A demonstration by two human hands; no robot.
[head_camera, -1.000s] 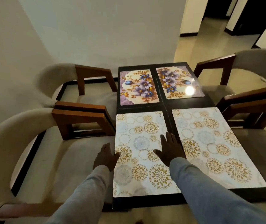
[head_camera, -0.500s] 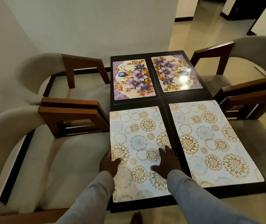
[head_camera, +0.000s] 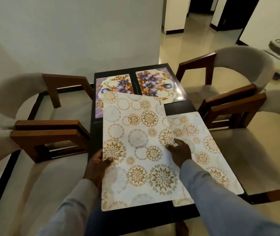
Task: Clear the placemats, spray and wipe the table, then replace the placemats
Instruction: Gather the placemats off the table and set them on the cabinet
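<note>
Left hand and right hand pinch opposite long edges of the circle-patterned placemat, raised between them above the counter (thin, light, semi-stiff, probably slick); edge grips suit.

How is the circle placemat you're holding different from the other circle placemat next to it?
The held placemat is lifted off the table, gripped by the left hand and right hand; the other placemat lies flat on it. The held placemat sits askew, covering part of a purple flower mat and overlapping the other placemat's edge, which stays square to the table. Both share the white, gold-circle pattern.
</note>
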